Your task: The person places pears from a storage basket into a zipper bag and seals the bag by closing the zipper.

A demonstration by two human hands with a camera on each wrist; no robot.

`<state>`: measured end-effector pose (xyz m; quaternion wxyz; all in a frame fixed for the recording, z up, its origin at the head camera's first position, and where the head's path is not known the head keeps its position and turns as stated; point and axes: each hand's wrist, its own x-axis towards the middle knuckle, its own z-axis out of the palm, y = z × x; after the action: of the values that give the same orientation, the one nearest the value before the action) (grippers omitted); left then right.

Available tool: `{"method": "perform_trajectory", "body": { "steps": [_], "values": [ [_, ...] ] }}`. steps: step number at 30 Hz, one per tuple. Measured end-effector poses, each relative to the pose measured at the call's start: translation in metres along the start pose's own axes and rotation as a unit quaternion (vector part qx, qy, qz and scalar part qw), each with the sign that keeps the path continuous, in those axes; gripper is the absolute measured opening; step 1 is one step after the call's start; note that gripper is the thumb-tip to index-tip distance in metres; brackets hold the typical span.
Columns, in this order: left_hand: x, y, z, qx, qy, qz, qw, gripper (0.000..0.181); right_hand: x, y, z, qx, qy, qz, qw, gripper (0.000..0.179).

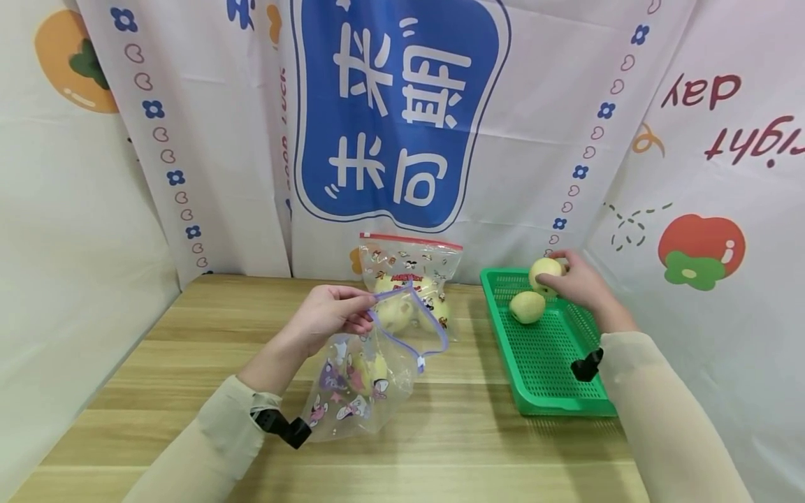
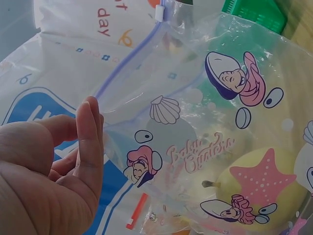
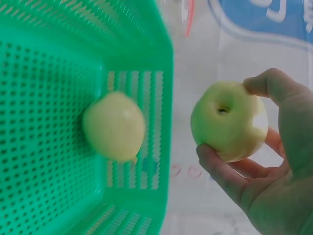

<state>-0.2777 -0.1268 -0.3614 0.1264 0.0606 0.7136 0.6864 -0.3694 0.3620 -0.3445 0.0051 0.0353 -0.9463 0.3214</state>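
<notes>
Pear (image 1: 546, 272) in right grip, mouth of bag (image 1: 388, 409) pinched at left

Grasped in right grip (image 1: 577, 281) between thumb and fingertips, above the far end of basket (image 1: 566, 406) and apart from second pear (image 1: 527, 307) inside. Liable to slip on any loosening, given round, smooth sides; liable also to bump basket's wall or second pear if moved too low. Possible too: a sagging or folded bag mouth, from limp film pinched along one edge only, or a snag on red-topped bag (image 1: 410, 261), just behind on desk (image 1: 468, 440).

Right forearm reaching forward over basket's right side, with wrist angled leftward and fingers spread around the fruit. Left forearm slanting in from lower left, with left grip (image 1: 333, 312) raised and fingertips closed on the purple edge, above bagged pear (image 2: 259, 182).
</notes>
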Motion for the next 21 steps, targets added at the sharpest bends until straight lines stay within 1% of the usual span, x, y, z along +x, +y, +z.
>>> {"method": "perform_trajectory", "body": {
  "steps": [3,7,11,15,18,21],
  "values": [
    [0.000,0.000,0.000,0.000,-0.003,0.004,1.0000,0.035,-0.001,-0.017,0.003,0.002,0.013,-0.016,0.9998,0.082],
    [-0.001,0.000,0.000,-0.002,-0.006,0.005,1.0000,0.036,-0.006,-0.044,0.011,0.014,0.017,-0.044,0.9988,0.079],
    [-0.001,0.001,0.000,-0.002,-0.004,0.003,1.0000,0.035,-0.017,-0.074,0.019,0.031,0.009,-0.075,0.9966,0.074],
    [-0.001,0.001,0.001,0.000,-0.002,0.003,1.0000,0.034,-0.027,-0.103,0.029,0.037,-0.004,-0.101,0.9941,0.070],
    [0.000,0.000,0.001,0.000,-0.003,0.004,1.0000,0.034,-0.033,-0.120,0.038,0.037,-0.015,-0.121,0.9918,0.069],
    [0.000,0.000,0.001,-0.001,-0.003,0.006,1.0000,0.034,-0.039,-0.134,0.046,0.042,-0.027,-0.152,0.9872,0.067]
  ]
}}
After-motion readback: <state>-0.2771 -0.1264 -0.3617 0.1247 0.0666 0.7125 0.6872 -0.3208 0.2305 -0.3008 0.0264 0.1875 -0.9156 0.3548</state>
